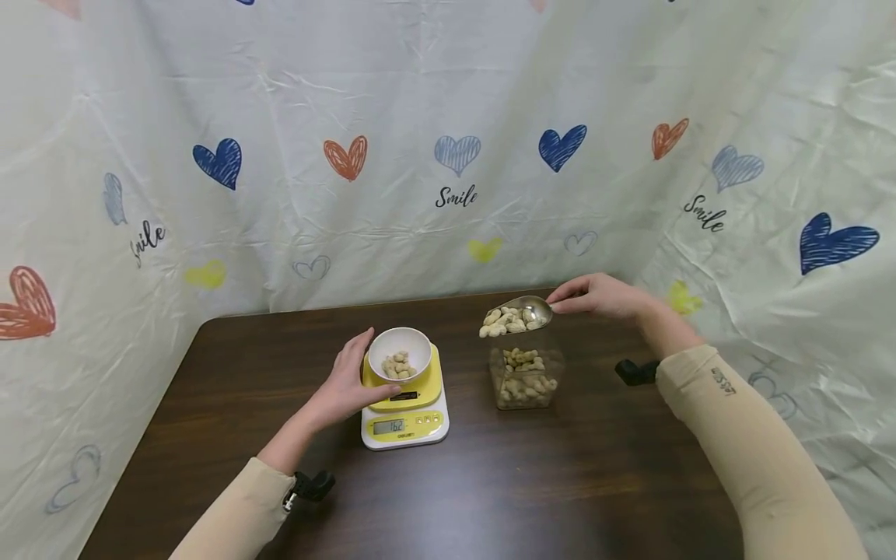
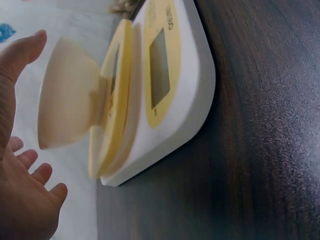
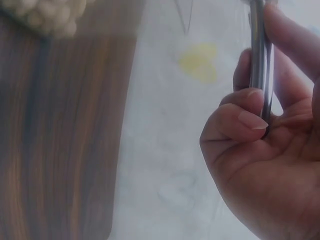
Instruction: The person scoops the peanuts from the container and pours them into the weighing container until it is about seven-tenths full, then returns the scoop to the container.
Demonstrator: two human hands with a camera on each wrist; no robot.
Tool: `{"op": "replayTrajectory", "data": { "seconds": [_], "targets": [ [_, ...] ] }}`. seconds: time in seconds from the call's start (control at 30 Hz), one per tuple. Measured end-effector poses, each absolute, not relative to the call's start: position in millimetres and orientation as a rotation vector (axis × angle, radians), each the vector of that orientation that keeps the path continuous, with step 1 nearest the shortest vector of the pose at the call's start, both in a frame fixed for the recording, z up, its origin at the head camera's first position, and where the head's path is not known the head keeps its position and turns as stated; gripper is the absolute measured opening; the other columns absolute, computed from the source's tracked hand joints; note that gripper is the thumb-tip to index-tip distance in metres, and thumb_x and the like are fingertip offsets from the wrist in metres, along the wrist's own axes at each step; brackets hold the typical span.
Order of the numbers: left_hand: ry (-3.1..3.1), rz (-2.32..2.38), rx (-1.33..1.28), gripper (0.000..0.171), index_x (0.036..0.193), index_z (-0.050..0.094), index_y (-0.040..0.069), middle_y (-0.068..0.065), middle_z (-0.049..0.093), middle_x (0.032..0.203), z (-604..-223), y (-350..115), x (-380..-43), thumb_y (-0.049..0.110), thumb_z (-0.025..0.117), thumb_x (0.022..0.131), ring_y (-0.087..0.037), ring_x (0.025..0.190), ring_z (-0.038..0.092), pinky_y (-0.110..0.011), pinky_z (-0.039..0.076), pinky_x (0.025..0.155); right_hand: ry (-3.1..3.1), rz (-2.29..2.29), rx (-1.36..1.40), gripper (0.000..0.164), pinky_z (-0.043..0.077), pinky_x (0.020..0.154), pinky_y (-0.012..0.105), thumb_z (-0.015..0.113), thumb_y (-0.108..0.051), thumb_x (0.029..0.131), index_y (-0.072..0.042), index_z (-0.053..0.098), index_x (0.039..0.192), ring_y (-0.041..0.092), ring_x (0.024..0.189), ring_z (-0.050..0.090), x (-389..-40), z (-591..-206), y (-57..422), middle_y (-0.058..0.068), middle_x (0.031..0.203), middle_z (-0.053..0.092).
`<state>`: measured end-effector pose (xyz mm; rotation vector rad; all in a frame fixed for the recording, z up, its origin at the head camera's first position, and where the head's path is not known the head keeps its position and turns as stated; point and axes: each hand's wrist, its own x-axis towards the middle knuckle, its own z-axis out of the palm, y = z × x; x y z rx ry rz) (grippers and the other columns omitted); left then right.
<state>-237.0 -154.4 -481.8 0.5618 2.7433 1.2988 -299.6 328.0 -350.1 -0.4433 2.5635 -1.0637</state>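
A white bowl (image 1: 381,344) with several peanuts (image 1: 398,365) in it stands on the yellow platform of a kitchen scale (image 1: 409,432). My left hand (image 1: 348,381) curves loosely about the bowl's left side, thumb in front and fingers behind; the left wrist view shows the palm and fingers apart from the bowl (image 2: 70,95). My right hand (image 1: 595,297) grips the handle (image 3: 258,55) of a metal scoop (image 1: 537,308). Heaped with peanuts, the scoop is held above a clear square container (image 1: 495,381), which has more peanuts inside.
The dark wooden table (image 1: 532,498) bears the scale and, to its right, the container. Behind the table hangs a pale curtain (image 1: 392,257) printed with hearts. Digits show on the scale's display (image 1: 389,426). A black device (image 1: 315,486) is strapped to the left wrist.
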Motion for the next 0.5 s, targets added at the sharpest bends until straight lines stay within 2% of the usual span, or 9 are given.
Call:
{"op": "replayTrajectory", "data": {
  "seconds": [0.4, 0.5],
  "targets": [
    [2.701, 1.285, 0.442, 0.125, 0.165, 0.011, 0.014, -0.015, 0.016, 0.167, -490.0, -150.8, -244.8, 0.06, 0.085, 0.075, -0.038, 0.152, 0.012, -0.065, 0.023, 0.115, 2.418, -1.159, -0.472, 0.037, 0.04, 0.104, 0.058, 0.074, -0.035, 0.096, -0.011, 0.074, 0.125, 0.028, 0.122, 0.056, -300.0, -355.4, 265.9, 0.008, 0.134, 0.063],
    [2.7, 1.281, 0.451, 0.125, 0.166, 0.011, 0.014, -0.015, 0.017, 0.166, -491.8, -148.1, -247.7, 0.06, 0.085, 0.076, -0.037, 0.152, 0.013, -0.064, 0.024, 0.115, 2.413, -1.178, -0.462, 0.036, 0.04, 0.105, 0.058, 0.074, -0.035, 0.096, -0.012, 0.075, 0.124, 0.029, 0.124, 0.056, -300.9, -358.1, 251.1, 0.008, 0.134, 0.064]
  ]
}}
